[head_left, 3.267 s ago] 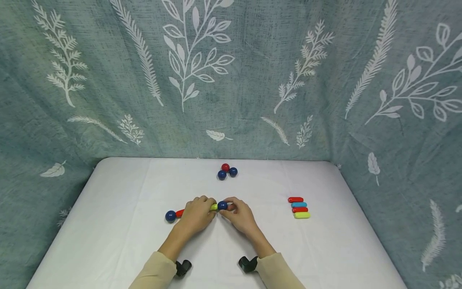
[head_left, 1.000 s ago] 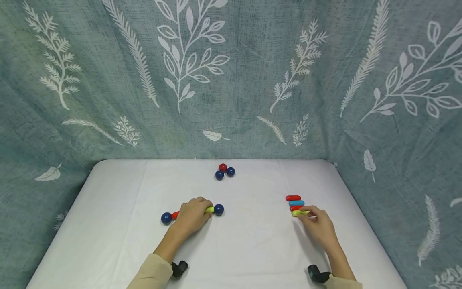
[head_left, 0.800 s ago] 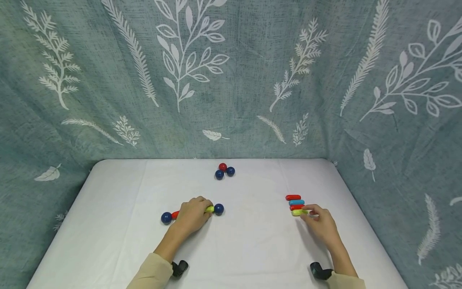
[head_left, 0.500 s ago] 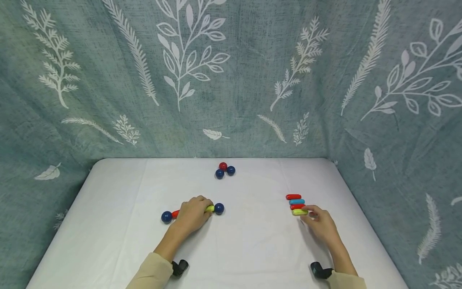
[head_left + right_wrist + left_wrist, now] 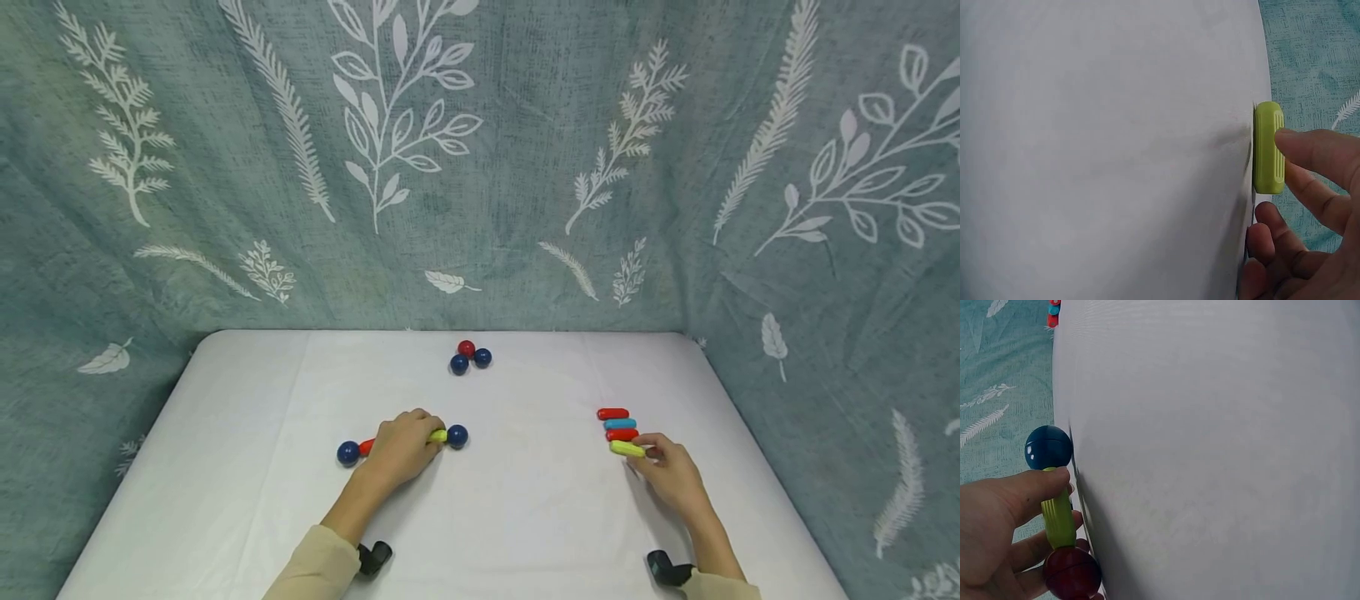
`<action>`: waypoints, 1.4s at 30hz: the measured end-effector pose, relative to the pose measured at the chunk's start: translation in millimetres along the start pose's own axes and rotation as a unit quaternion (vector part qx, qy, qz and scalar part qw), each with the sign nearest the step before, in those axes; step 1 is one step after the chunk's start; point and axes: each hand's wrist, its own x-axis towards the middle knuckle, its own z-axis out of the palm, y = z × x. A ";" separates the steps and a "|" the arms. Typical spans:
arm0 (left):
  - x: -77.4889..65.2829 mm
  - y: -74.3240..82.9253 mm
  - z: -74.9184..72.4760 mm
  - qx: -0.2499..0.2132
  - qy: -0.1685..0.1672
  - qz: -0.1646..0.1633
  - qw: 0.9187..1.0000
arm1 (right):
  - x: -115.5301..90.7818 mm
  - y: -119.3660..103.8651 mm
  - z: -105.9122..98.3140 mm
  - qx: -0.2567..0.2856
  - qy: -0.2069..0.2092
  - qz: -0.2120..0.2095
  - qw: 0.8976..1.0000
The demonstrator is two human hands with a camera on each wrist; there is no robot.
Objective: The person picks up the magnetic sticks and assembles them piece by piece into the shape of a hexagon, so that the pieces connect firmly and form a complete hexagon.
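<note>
My left hand [image 5: 405, 447] grips a chain of toy rods and balls, thumb on its yellow-green rod [image 5: 1058, 519]. A blue ball [image 5: 457, 436] caps that rod's right end, and a dark red ball [image 5: 1072, 574] joins its other end. Beyond the hand a red rod [image 5: 366, 447] runs to another blue ball [image 5: 348, 453] at the left. The chain's middle is hidden by the hand in the head view. At the right, my right hand [image 5: 670, 473] pinches a loose yellow-green rod [image 5: 1268, 147] between thumb and finger, close by the row of rods.
Beyond the pinched rod lie a red rod [image 5: 622, 435], a light blue rod [image 5: 620, 424] and another red rod [image 5: 613, 413]. At the back middle sit a red ball [image 5: 467, 348] and two blue balls [image 5: 459, 364]. A leaf-print curtain [image 5: 510, 167] hangs behind the white table [image 5: 525, 517].
My right hand has left the chain's right-end blue ball, moved right to the rods and taken the near yellow-green one between its fingers. My left hand has kept its grip on the chain.
</note>
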 end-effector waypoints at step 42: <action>1.7 -2.9 -0.5 0.002 -0.002 -0.001 1.000 | 3.6 -78.1 67.8 0.057 -0.048 -0.113 0.991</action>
